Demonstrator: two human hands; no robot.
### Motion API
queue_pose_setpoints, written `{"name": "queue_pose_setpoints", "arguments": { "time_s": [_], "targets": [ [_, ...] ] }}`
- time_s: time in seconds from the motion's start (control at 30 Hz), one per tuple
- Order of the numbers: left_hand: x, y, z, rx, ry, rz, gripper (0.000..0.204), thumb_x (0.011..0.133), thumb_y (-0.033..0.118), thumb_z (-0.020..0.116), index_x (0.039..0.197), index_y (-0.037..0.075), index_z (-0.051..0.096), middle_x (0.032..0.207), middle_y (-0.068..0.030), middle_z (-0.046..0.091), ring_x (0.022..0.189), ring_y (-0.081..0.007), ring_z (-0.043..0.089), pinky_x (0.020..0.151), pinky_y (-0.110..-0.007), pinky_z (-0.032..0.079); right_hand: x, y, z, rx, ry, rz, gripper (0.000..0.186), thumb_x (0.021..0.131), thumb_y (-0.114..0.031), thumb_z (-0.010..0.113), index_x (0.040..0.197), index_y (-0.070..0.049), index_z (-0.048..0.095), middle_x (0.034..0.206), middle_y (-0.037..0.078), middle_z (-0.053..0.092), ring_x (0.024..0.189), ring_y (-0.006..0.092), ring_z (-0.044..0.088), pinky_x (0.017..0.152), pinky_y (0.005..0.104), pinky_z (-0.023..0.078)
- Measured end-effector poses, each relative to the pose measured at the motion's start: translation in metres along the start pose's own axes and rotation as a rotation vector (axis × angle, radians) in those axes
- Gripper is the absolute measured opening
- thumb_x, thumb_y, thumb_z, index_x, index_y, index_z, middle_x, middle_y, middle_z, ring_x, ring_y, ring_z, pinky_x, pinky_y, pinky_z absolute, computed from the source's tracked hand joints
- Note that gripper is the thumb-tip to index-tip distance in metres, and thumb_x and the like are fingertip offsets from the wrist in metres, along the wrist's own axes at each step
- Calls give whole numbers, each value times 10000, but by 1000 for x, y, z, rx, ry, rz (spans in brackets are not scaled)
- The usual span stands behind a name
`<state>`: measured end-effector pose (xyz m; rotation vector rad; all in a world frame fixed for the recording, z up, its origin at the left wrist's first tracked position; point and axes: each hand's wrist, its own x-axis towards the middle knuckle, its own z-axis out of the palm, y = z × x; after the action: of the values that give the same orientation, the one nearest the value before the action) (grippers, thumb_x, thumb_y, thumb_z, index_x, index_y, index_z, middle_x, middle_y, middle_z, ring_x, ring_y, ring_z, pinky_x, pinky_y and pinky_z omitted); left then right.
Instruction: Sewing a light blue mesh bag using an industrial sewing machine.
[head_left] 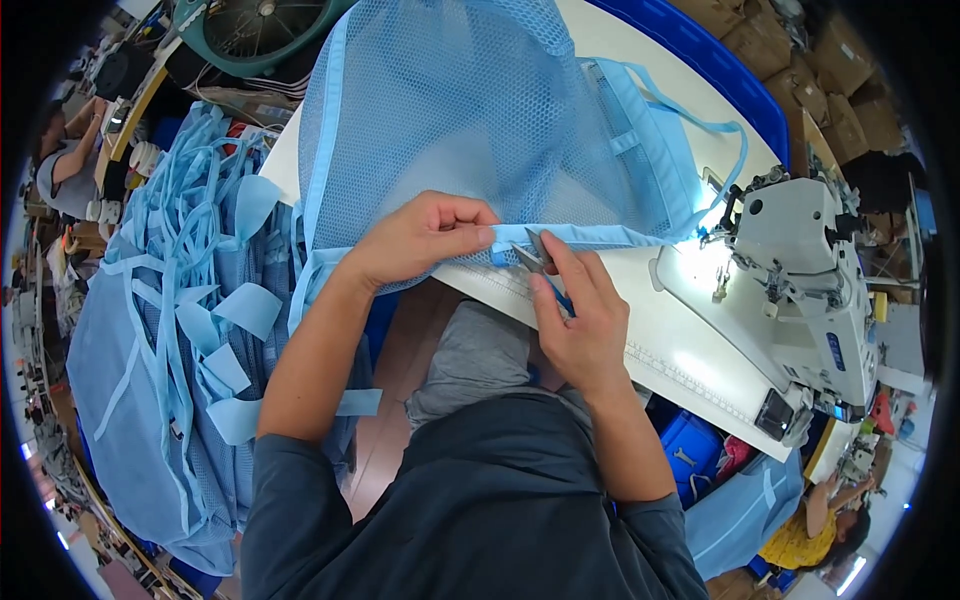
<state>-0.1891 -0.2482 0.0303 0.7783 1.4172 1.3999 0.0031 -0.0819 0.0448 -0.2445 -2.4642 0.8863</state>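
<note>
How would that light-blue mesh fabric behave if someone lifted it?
The light-blue mesh fabric would probably flop, since it already drapes in soft folds. It's likely light for its size, being full of tiny holes. Its curving strap might swing freely.

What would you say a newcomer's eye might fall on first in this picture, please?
Probably the large light-blue mesh piece spread over the white table, its edge band pinched by the left hand while the right hand holds scissors at it. Next might come the white sewing machine on the right, with a bright glow by its needle end, and the heap of blue fabric on the left.
</note>
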Motion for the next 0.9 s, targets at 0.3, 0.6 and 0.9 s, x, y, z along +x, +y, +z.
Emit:
{"name": "queue_pose_setpoints", "arguments": {
  "time_s": [0.3,0.6,0.9],
  "targets": [
    [0,-1,0,-23,9,2,258,1057,251,686,1159,26,760,962,30,721,880,-33,603,819,-219,483,1,-4,-2,44,-23,32,432,914,-110,775,1338,-58,709,973,81,684,797,244,725,662,354,576],
    [-1,1,0,0,28,-4,253,1055,243,688,1157,23,761,959,27,722,876,-33,603,814,-220,481,1,-5,-3,-4,-28,29,427,917,-70,767,1340,-48,710,991,102,697,830,253,723,690,351,574],
    [1,-1,0,-56,4,-19,253,1044,227,698,1167,13,755,989,16,734,911,-36,617,843,-222,494,3,-5,6,82,76,98,453,924,-67,765,1369,-46,681,994,109,684,828,268,725,688,366,582]
  ]
}}
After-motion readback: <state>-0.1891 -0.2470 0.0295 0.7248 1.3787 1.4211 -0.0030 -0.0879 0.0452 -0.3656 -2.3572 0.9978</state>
